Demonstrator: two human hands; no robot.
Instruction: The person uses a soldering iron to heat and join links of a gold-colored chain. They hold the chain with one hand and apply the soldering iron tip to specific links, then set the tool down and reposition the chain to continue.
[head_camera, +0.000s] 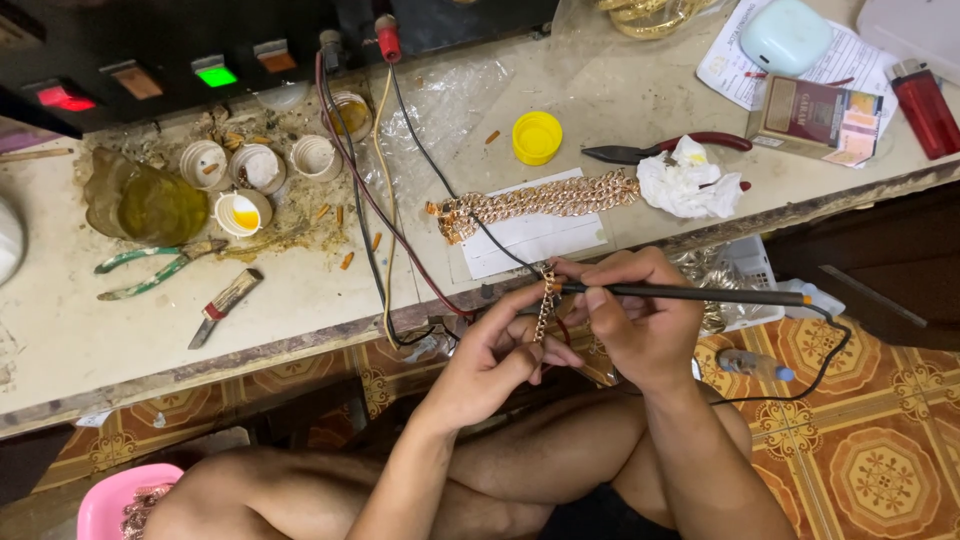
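My left hand (497, 352) pinches a short length of golden chain (546, 305) that hangs down in front of the bench edge. My right hand (640, 315) grips a slim black pen-shaped tool (700, 294) with a cable at its rear end; its tip touches the top of that chain. Just beyond, several more golden chains (540, 200) lie in a bundle on a white paper (530, 240) on the bench.
On the bench: small white cups (260, 165), a brush (225, 305), green-handled pliers (150, 272), a yellow lid (537, 137), red-handled pliers (665, 150), crumpled tissue (688, 185), a box (820, 118), a red lighter (925, 105). Wires (375, 200) run from a black unit (150, 60). Pink bowl (115, 500) at lower left.
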